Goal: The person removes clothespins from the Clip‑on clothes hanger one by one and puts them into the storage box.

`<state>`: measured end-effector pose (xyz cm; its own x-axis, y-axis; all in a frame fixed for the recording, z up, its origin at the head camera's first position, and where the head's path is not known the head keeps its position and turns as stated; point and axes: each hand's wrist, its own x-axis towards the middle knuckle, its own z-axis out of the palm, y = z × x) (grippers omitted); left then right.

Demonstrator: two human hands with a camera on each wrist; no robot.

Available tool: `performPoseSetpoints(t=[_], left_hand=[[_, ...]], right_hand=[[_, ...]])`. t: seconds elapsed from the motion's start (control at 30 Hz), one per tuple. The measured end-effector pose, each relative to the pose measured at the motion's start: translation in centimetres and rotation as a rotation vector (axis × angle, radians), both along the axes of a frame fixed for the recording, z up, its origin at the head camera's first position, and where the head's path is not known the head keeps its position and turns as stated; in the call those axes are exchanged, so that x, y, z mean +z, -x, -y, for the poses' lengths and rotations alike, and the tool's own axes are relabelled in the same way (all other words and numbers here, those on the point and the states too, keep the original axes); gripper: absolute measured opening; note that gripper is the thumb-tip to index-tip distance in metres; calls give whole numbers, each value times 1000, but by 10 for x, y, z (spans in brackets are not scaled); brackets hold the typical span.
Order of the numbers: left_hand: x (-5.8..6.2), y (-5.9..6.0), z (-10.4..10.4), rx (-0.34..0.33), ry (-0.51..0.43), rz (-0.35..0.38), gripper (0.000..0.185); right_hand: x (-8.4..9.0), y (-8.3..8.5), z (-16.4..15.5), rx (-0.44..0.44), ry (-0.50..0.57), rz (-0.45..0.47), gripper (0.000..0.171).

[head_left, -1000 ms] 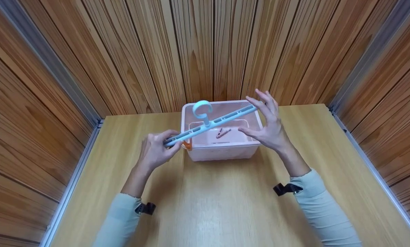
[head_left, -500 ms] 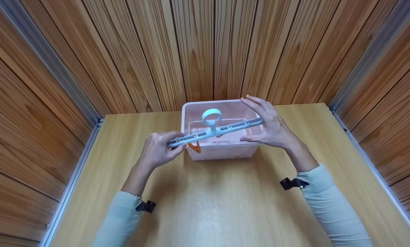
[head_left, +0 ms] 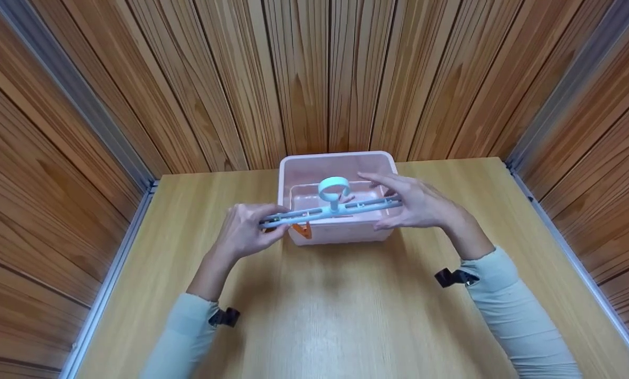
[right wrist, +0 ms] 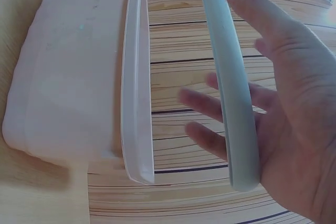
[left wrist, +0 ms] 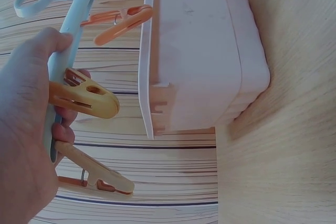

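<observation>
A light blue hanger (head_left: 314,215) with a round hook is held over the front of a pale pink bin (head_left: 340,235), tilted slightly up to the right. My left hand (head_left: 245,230) grips its left end. In the left wrist view an orange clothespin (left wrist: 124,27) hangs from the bar beyond my thumb. A yellow clothespin (left wrist: 86,102) and a tan clothespin (left wrist: 97,172) stick out beside my fingers. Around the bar's right end is my right hand (head_left: 423,204), its fingers spread and fairly straight. The right wrist view has the bar passing between thumb and fingers, near the palm.
Inside the bin lies a small pink clothespin (head_left: 347,199), partly hidden by the hanger. The bin stands near the back of the wooden table (head_left: 314,305). Wood-panelled walls (head_left: 314,79) rise behind and at both sides.
The hanger's right end has come down and nearer, so the bar lies more level. My right hand has lowered with it and its fingers have closed in somewhat. The left hand keeps its grip.
</observation>
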<state>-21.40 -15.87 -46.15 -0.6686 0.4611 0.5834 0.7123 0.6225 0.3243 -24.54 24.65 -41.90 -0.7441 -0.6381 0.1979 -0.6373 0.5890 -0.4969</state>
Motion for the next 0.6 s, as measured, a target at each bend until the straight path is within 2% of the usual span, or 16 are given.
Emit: performPoseSetpoints(t=[0.2,0.4,0.6], left_hand=[[-2,-1,0,-20,8,4,21],[-1,-1,-1,-34,10,18,21],[-1,-1,-2,-53,0,21,19]], right_hand=[[0,-2,-3,22,-85,87,97],[1,-3,-5,63,-110,121,96],[-1,-5,-9,55,-113,135,78]])
